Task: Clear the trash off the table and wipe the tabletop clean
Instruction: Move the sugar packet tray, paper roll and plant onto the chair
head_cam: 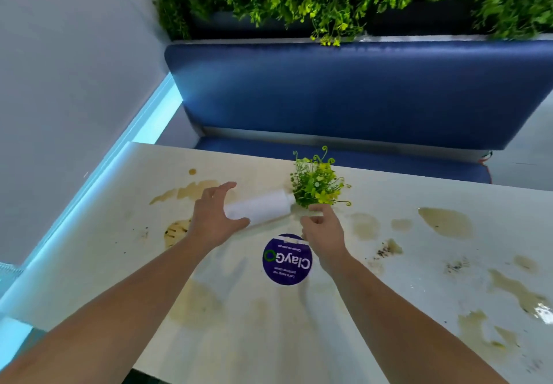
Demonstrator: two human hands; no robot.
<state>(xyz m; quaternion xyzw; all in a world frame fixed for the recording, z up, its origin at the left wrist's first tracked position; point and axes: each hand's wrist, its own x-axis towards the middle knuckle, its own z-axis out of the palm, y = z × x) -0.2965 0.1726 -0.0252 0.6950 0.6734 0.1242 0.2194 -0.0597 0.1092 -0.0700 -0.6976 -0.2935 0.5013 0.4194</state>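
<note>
Blurred white vase (263, 205) lies tipped on the stained bench (419, 264); left hand (214, 219) spread open at its base, right hand (321, 228) loosely curled, holding nothing.

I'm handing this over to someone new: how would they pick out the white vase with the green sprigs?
Start at the blue bench behind the stained white table. Near the table's far edge, just beyond the round purple sticker, a white vase lies on its side between the left hand and right hand. It alone is a solid object, with yellow-green sprigs spilling from its mouth.
</note>
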